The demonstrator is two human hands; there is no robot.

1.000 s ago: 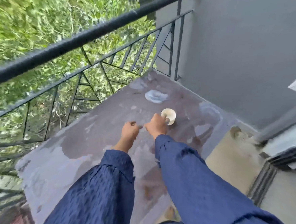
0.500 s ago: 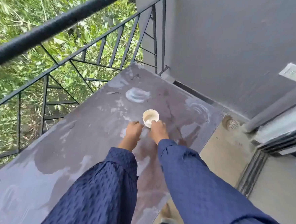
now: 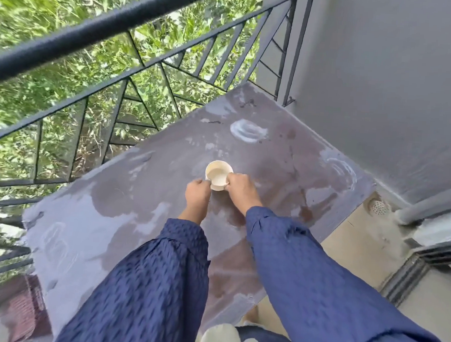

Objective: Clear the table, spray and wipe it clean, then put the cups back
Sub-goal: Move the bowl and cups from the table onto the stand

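One cup (image 3: 218, 173) — left hand (image 3: 197, 195), right hand (image 3: 241, 192).

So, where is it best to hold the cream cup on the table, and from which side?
Grip the cup by its wall near the rim, from the near side, one hand each side, as the right hand and left hand do. It stands upright with open mouth on the wet table, so opposed fingers probably hold steadiest.

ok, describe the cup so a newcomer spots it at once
Find the streaked purple-brown table beside the black railing. Near its middle, between the left hand and right hand, sits the cream cup. Unlike the flat white smears nearby, it stands raised and open-topped.
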